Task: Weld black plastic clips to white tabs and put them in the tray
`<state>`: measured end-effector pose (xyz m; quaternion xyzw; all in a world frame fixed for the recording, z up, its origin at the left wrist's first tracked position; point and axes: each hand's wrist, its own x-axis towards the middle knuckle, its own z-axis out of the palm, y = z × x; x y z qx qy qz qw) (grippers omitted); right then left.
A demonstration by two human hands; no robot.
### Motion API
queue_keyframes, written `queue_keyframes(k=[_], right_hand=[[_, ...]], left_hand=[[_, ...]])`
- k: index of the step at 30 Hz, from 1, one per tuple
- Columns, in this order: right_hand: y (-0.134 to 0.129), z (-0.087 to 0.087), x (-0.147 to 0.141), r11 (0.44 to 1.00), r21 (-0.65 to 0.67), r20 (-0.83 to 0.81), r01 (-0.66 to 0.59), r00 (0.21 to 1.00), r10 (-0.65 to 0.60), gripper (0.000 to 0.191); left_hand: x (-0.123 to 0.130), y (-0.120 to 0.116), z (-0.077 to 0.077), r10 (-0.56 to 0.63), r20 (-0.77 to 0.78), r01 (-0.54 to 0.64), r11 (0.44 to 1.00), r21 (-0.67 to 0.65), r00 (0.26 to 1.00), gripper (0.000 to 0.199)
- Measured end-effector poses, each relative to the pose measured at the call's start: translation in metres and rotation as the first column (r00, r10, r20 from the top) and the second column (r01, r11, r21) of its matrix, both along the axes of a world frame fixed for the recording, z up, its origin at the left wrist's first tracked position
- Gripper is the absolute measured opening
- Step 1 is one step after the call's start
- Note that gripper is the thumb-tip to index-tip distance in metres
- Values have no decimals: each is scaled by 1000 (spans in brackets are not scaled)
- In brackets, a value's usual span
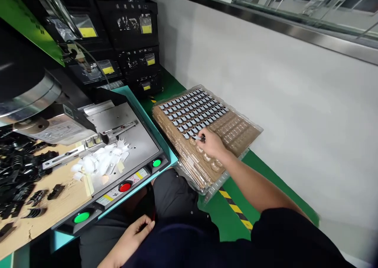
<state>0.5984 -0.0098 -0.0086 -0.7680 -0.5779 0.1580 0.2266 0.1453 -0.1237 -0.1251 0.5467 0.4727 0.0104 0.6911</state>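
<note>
At the tray stack on the right, my right hand (210,142) pinches a small white and black part (197,138) just over the top tray (236,128). Rows of similar white and black parts (191,110) fill the far left portion of that tray, while its near and right pockets hold none. My left hand (137,232) rests low over my lap with its fingers curled and thumb near the fingertips; nothing shows in it. White pieces (103,161) lie heaped on the machine's metal plate (141,140).
The machine head (56,122) overhangs the plate at left. Green buttons (82,217) and a red button (125,187) line the machine's front edge. Black parts (17,173) cover the wooden board. Black crates (136,27) stand behind; a white wall (283,98) runs along the right.
</note>
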Motion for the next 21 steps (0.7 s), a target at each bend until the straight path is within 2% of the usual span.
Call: queue_keyframes(k=[3,7,11,15,18,21], right_hand=[[1,-7,-21,999,-19,120,-31,992,33,17],[5,-13,-26,996,-91,197,12,980,6,17],[7,-16,-32,988,-147,209,55,978,-24,19],[6,-17,-39,989,-131,236,73,971,-40,18],[3,-16,-41,989,-131,241,76,970,-42,20],[-1,-13,-40,983,-131,225,132,969,-100,20]], left_hand=[[0,1,4,-14,-18,14,1000,28,1000,66],[-2,-2,6,-5,-38,7,999,50,999,69],[-8,-5,2,-38,-41,41,995,87,998,65],[-12,-4,0,-91,-46,98,983,157,995,60],[-13,-1,3,-124,-51,133,967,219,991,55],[-12,3,10,-150,-65,162,947,277,987,49]])
